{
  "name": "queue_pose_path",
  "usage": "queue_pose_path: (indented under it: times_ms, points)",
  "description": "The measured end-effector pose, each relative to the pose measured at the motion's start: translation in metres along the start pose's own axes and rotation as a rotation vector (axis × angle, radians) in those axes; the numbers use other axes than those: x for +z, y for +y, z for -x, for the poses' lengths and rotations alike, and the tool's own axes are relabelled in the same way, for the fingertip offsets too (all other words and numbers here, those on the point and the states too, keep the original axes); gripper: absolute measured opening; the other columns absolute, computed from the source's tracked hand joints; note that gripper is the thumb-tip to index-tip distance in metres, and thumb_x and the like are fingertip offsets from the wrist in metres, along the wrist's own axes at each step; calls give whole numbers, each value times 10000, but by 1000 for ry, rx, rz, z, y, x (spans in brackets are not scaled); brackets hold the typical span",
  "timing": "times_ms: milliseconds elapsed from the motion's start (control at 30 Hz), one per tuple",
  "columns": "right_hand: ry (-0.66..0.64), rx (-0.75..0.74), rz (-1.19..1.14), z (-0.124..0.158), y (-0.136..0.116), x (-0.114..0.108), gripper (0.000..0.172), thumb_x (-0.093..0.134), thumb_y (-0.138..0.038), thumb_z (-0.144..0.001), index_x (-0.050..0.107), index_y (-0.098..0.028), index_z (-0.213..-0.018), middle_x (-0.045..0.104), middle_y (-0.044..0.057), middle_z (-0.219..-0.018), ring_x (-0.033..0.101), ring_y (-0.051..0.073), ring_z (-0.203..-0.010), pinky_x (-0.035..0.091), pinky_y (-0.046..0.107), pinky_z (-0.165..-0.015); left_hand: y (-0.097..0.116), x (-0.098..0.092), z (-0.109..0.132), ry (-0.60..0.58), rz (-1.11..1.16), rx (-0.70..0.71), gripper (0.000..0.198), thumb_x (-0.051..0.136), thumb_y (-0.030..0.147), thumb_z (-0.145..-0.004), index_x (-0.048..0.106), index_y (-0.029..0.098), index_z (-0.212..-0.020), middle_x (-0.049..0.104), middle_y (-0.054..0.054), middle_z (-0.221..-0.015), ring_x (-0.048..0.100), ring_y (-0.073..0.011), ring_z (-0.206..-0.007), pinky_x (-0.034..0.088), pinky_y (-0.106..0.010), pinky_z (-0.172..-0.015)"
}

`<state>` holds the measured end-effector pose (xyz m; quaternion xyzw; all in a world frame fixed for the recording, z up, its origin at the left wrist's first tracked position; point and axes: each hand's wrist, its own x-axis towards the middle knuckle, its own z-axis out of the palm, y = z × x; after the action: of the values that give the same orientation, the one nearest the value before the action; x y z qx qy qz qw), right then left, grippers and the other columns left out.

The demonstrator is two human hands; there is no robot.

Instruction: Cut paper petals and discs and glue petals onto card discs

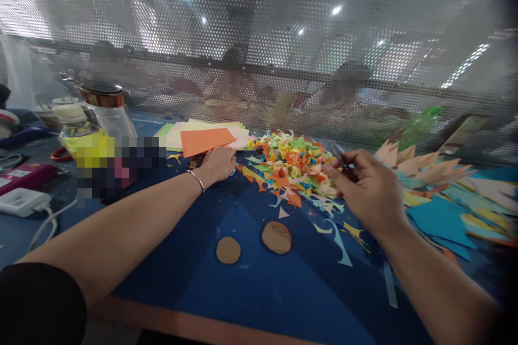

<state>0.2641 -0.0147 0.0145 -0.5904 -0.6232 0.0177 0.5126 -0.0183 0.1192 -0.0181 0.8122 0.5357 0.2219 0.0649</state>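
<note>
My left hand (220, 164), wearing a thin silver bracelet, is closed at the lower edge of an orange paper sheet (200, 141); its fingertips are partly hidden. Under and behind that sheet lies a stack of pale yellow and green paper (174, 137). In my right hand (368, 188) is a pair of scissors (342, 157), blades toward the upper left, beside a heap of colourful paper scraps and folded bits (289, 156). Two round brown cardboard discs, a smaller one (229, 250) and a larger one (277, 237), lie flat on the blue table (251, 302).
A perforated metal screen (259, 21) stands behind the table, with people blurred beyond it. Bottles, including a yellow-liquid one (75, 126), and a white power socket (24, 202) crowd the left. Pointed peach paper pieces (421, 164) and teal sheets (441, 221) lie right.
</note>
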Motion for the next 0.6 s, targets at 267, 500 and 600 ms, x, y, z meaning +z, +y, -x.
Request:
queue_pose_path:
  times_ms: [267, 500, 600]
  points:
    - [-11, -14, 4, 0, 1, 1, 212, 722, -386, -810, 574, -236, -836, 594, -30, -648, 559, 129, -469, 431, 269, -451, -1, -10, 3, 52, 2, -30, 257, 608, 154, -813, 786, 166, -998, 767, -158, -1009, 641, -327, -1153, 483, -427, -1050]
    - [-12, -58, 5, -1, 1, 2, 201, 720, -387, -822, 587, -236, -829, 597, -19, -660, 575, 143, -524, 432, 277, -482, -7, -11, -2, 164, 148, -69, 206, 642, 93, -743, 796, 174, -852, 785, -130, -915, 709, -319, -1000, 511, -419, -995]
    - [-14, -56, -2, -2, 1, 3, 204, 721, -383, -814, 579, -237, -808, 570, -32, -622, 557, 138, -502, 426, 278, -474, -7, -14, -3, 272, 260, -67, 197, 614, 102, -789, 782, 180, -857, 792, -121, -988, 714, -298, -1005, 514, -399, -987]
